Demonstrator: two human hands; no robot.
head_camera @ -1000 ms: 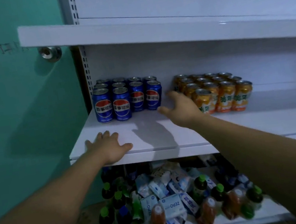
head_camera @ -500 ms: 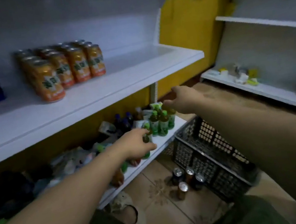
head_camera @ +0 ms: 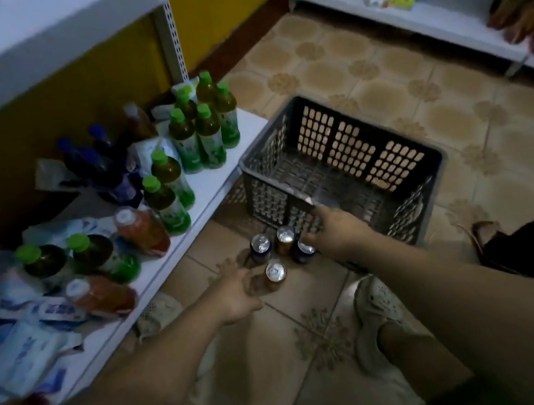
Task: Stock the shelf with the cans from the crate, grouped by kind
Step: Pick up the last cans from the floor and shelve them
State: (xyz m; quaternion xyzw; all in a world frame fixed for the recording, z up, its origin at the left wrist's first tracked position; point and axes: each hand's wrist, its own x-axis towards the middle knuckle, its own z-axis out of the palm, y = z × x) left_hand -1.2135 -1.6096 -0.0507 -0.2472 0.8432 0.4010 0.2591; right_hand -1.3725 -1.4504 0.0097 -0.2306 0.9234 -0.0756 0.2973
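Several cans stand on the tiled floor in front of the grey crate, which looks empty. Two are blue and two orange. My left hand is low beside the nearest orange can, with thumb and fingers spread towards its side and not closed round it. My right hand reaches down from the right, and its fingertips touch the top of the right blue can. Neither hand holds anything. The upper shelf with the stocked cans shows only as a white edge at top left.
The bottom shelf on the left holds green-capped bottles, orange bottles and blue-white packets. My shoe is on the floor right of the cans. Another low shelf with goods runs along the far right.
My view has swung from the upper shelf down to the floor. Both hands have dropped from the shelf to the cans beside the crate.
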